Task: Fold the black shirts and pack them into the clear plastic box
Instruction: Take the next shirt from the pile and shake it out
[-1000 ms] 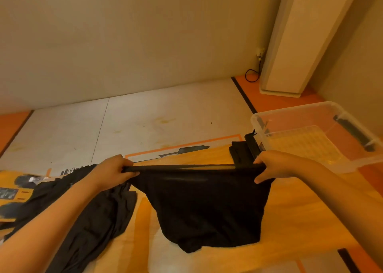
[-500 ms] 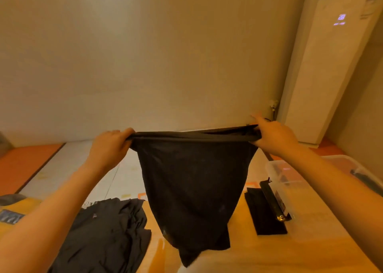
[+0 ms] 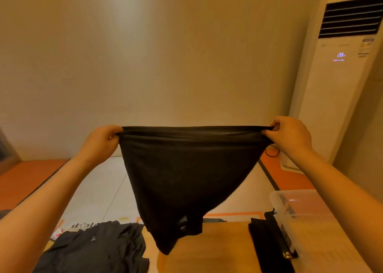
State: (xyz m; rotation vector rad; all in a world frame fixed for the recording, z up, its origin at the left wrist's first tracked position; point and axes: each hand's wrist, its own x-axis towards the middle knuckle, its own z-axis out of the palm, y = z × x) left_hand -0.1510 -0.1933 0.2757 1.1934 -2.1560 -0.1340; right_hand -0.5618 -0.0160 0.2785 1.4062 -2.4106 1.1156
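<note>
A thin black cloth shirt (image 3: 182, 181) hangs up in the air in the middle of the view. The left hand (image 3: 101, 142) pinches its top edge at nine o'clock. The right hand (image 3: 290, 135) pinches the same edge at three o'clock. The fingers of both hands are curled tight on the cloth. The hands are wide apart, so the top edge is pulled flat and straight between them. The shirt gets narrow as it goes down, and its low end hangs at six o'clock, over the light brown wooden table (image 3: 219, 250).

A messy pile of more black shirts (image 3: 93, 250) lies on the table at seven o'clock. A flat folded black shirt (image 3: 263, 247) lies on the table at five o'clock. It sits just beside the left wall of the clear plastic box (image 3: 306, 208). The box is at four o'clock, and the right arm hides part of it.

A tall white air cooler (image 3: 339, 81) with dark slats on top stands by the wall at two o'clock.
</note>
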